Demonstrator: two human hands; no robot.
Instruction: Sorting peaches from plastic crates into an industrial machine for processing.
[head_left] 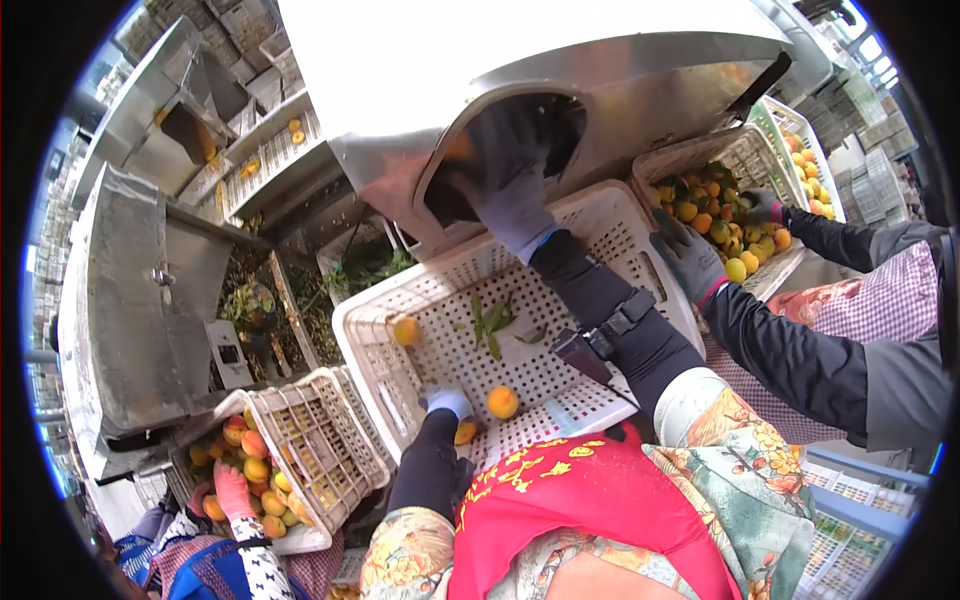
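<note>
In front of me stands a white perforated plastic crate (372,340). A peach (406,331) lies by its left wall, and another peach (502,402) sits nearer to me. Green leaves (490,322) are scattered on the crate floor. My left hand (447,401), in a light grey glove, is low inside the near left corner, beside a partly covered peach (465,432); its fingers are mostly hidden. My right hand (512,210), also gloved, reaches into the dark round opening (562,125) of a metal machine; blur and shadow obscure its fingers.
At right, a co-worker's gloved hands (692,255) are at a crate (660,165) of peaches. Another person's pink-gloved hand (234,490) touches peaches in a tilted crate (320,420) at lower left. A metal chute (275,175) with peaches runs at far left.
</note>
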